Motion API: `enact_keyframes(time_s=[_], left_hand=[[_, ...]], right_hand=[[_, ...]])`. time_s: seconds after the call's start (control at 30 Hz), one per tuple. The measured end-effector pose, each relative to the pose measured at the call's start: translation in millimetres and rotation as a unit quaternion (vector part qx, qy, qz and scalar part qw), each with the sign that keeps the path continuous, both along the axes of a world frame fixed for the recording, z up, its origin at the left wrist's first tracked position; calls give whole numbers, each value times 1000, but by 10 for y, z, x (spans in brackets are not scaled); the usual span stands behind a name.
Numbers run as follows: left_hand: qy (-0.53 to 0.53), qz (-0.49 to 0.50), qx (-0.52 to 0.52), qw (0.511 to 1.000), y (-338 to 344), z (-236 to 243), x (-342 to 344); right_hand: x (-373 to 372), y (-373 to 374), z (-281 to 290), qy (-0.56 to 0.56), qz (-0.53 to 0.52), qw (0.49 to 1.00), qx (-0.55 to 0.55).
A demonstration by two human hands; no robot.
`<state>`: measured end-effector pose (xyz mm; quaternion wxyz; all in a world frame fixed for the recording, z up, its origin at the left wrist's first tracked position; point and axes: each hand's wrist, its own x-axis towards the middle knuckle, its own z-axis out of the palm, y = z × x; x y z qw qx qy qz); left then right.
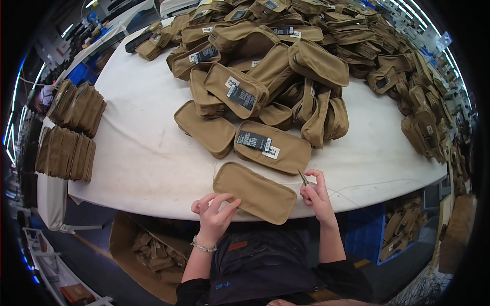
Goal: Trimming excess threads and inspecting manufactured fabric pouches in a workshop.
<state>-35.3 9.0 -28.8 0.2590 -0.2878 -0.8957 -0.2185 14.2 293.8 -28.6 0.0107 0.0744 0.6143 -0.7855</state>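
A plain tan fabric pouch lies flat at the table's near edge, lower than another tan pouch that bears a dark tag and a white label. My left hand has its bent fingers apart, the tips resting on the plain pouch's near left part. At that pouch's right end, my right hand is closed round small metal snips, blades pointing up and left. A pale thread or cord runs over the cloth to the right of this hand.
Many tan pouches heap across the back and right of the white table. Two stacks stand at left. Below the table are a cardboard box and a blue crate, both holding pouches. A person is at far left.
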Motion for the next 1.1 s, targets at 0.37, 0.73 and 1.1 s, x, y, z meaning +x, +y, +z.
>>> enact_keyframes(time_s=[0.37,0.73,1.1], left_hand=[[-237,-121,77,961,141,648,-533],[-337,-93,224,910,-154,415,-725],[-231,-96,278,927,-548,276,-569]], right_hand=[[0,-89,15,0,-26,999,-18],[-10,-97,-35,11,-70,997,-28],[-57,-136,-9,9,-101,995,-8]])
